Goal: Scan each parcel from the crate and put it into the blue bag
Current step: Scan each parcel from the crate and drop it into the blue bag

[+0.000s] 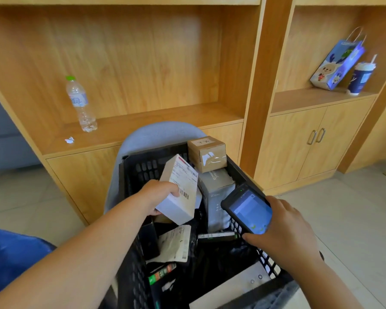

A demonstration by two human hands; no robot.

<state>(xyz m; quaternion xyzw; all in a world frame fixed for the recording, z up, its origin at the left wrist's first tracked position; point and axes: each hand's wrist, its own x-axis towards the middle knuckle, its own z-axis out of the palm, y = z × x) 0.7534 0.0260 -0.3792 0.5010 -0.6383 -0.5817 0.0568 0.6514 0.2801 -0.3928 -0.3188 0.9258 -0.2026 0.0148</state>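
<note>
Grips white rectangular cardboard parcel [183,184] in left hand [159,194], fingers curled round its near-left edge. Barcode label up, tilted, lifted above black slatted plastic crate [147,168]. Holds black handheld scanner with lit blue screen [249,210] in right hand [285,233], fingers wrapped round its near end, just right of parcel, over crate's right rim. Scanner and parcel apart. In crate: brown taped cardboard box [206,156] at far side, grey carton [217,190] just nearer, flat labelled packets near. Blue bag [11,257] near left, beside crate. Clear plastic water bottle with green cap [80,103] upright on wooden shelf [165,121], far left.
</note>
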